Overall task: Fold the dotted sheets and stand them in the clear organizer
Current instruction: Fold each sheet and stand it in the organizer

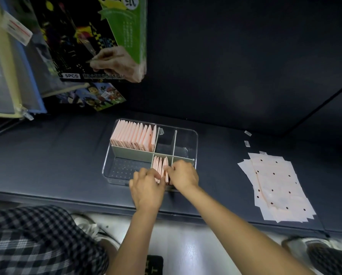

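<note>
Left hand [146, 187], right hand [183, 175]: fingers curled.

Your left hand [146, 187] and right hand [183, 175] cover the near ends of the folded sheets [160, 165] in the clear organizer [194, 135]'s front middle compartment, so you cannot tell whether your fingertips pinch a sheet or only press it. Your hands also hide that compartment's front wall. Right of the organizer, the lower sheets in the flat stack [275, 187] show only their edges. The art-paper pack [90, 36] behind the organizer is cut off by the top edge.
</note>
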